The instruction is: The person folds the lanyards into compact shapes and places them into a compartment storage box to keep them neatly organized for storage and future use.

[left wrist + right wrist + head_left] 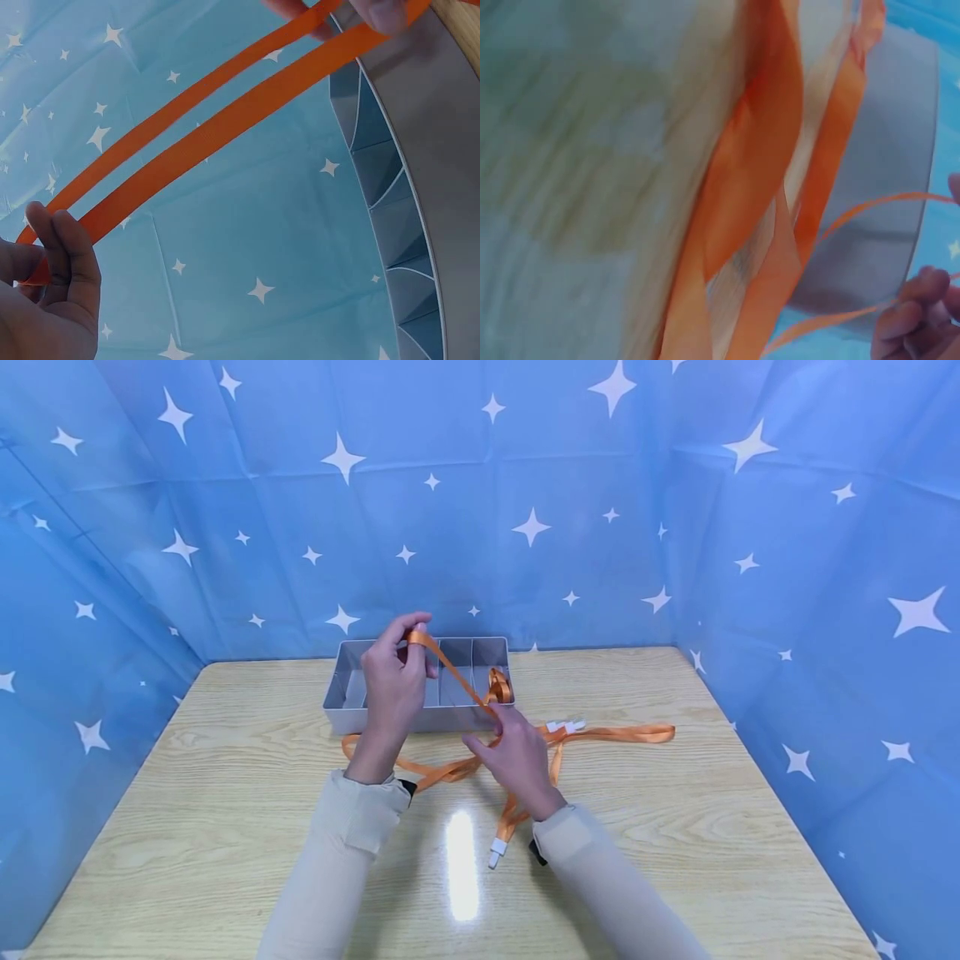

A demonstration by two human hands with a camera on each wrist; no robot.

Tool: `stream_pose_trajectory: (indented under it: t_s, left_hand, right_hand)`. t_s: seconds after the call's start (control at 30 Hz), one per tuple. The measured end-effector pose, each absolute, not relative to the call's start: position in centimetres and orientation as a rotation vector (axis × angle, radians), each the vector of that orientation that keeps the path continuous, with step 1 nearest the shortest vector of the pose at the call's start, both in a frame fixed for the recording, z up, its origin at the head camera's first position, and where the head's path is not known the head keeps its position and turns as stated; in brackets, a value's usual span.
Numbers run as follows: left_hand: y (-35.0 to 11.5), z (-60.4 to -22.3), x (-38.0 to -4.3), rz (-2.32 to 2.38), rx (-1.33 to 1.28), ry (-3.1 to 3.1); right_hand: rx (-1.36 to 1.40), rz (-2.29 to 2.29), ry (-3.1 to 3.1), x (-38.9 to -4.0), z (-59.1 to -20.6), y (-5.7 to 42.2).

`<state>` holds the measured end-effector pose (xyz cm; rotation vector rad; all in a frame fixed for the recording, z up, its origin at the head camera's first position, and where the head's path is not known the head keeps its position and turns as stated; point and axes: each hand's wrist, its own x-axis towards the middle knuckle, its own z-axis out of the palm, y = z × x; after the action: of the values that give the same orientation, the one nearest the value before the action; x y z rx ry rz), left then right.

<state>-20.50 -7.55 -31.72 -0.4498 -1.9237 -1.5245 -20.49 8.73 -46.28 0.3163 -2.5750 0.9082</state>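
An orange lanyard [453,670] stretches between both hands above a grey divided box. At its upper end, my left hand [393,685] is raised over the box with the strap looped round its curled fingers, as the left wrist view also shows [64,277]. Lower down, my right hand [519,762] is at the box's front right corner. Its fingertips pinch the strap in the right wrist view [919,319], where part of that hand is cut off. More orange lanyards [622,734] lie loose on the table beneath and around the right hand, with white clips [497,850].
The grey box [420,720] stands at the back of the table [225,827]. A coiled orange lanyard [498,685] sits in its rightmost compartment. A blue curtain [450,510] with white stars hangs behind and at both sides.
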Motion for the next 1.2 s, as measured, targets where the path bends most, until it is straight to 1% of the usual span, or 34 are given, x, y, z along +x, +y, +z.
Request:
stream_pose_trajectory:
  t_s: [0.1, 0.53, 0.87, 1.2]
  left_hand:
    - [-7.3, -30.5, -19.4, -1.55, -0.458, -1.918]
    - [-7.0, -29.8, -19.0, -1.606, -0.468, -1.882]
    - [-7.1, -29.4, -18.7, -1.614, -0.425, -1.894]
    - [-6.7, -28.9, -18.4, -1.594, -0.466, -1.871]
  right_hand:
    - [0.314, 0.854, -2.554, -20.5, -46.3, 8.3]
    - [0.358, 0.641, -2.439, -19.9, -46.4, 6.6]
    - [0.356, 0.655, -2.368, -20.0, -46.4, 6.3]
    - [0.365, 0.635, -2.345, -20.1, -46.0, 5.9]
